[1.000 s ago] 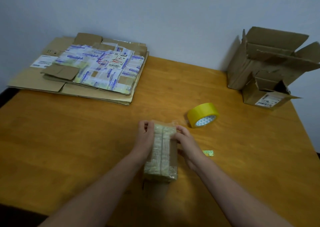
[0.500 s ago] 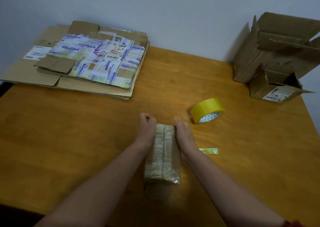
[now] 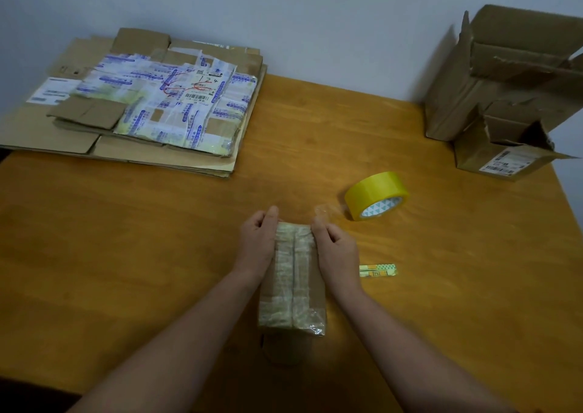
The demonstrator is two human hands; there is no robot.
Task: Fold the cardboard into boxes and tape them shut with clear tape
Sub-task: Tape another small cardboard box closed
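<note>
A small closed cardboard box, its top covered in old clear tape, stands in the middle of the wooden table. My left hand lies against its far left edge with fingers curled over the far end. My right hand is at the far right edge, fingers curled, and seems to pinch a faint strip of clear tape rising from the box's far end. A yellow-looking tape roll lies on its side just right of my right hand.
A stack of flattened cardboard with labels covers the table's far left. Two open, torn boxes stand at the far right corner by the wall. A small green-and-yellow strip lies right of my right wrist.
Both hands slid from the box's top onto its far corners and curled there. The view shifted slightly; the box stayed in place.
</note>
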